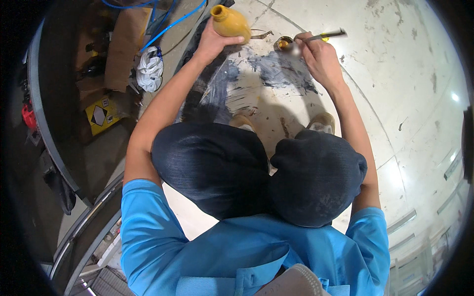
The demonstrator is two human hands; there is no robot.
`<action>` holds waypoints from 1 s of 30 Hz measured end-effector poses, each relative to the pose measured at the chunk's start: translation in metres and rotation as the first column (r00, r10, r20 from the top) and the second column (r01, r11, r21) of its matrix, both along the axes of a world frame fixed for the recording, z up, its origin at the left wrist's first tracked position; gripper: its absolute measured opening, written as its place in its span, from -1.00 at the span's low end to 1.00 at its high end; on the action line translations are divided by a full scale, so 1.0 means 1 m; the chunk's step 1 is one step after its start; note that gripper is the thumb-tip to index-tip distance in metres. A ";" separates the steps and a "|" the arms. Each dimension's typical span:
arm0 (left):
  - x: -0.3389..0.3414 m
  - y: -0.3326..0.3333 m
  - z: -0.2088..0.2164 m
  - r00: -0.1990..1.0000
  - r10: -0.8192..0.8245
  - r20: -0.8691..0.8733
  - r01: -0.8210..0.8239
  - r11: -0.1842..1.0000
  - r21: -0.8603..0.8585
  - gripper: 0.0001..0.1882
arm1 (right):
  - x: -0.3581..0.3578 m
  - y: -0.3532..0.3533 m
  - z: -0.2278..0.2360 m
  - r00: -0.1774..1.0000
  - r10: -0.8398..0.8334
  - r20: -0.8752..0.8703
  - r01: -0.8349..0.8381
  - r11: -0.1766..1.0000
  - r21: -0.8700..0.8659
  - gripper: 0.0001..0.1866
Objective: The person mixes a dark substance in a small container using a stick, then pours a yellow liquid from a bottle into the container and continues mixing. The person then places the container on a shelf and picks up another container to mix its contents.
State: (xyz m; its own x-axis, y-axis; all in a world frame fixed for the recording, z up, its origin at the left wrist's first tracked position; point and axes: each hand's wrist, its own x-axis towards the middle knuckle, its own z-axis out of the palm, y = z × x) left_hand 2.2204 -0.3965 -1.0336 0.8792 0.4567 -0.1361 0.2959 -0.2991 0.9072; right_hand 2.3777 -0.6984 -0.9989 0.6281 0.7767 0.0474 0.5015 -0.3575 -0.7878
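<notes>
work at a small round container (285, 38) appears to be in hand, with a slim dark-handled tool (333, 34) gripped by the right hand (320, 56) just beside it; a steady, controlled touch seems called for next. the yellow bottle (232, 23), rounded and uncapped, is held apparently tilted in the left hand (213, 43), left of the container, over stained floor (269, 74).

On my head feed, I see the left hand (213, 41) gripping a yellow bottle (233, 24) and the right hand (320, 58) holding a slim, dark-handled tool (336, 34) near a small round container (283, 43). I see dark smears (281, 69) on the pale floor (395, 74) and, farther left, a crumpled white bundle (149, 70).
</notes>
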 end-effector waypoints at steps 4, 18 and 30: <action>-0.002 0.014 -0.012 0.995 0.105 0.004 -0.105 0.995 -0.002 -0.17 | 0.000 -0.002 0.000 1.000 0.015 0.007 -0.015 1.000 -0.003 -0.73; -0.044 -0.102 -0.048 0.940 0.088 -0.331 -0.105 0.994 -0.035 -0.60 | 0.008 -0.007 0.006 0.993 0.041 -0.107 -0.049 0.996 -0.080 -0.73; 0.127 -0.089 -0.004 0.880 -0.424 -0.216 0.476 0.787 0.392 -0.61 | -0.022 -0.022 0.003 1.000 0.002 0.006 -0.003 0.995 0.102 -0.78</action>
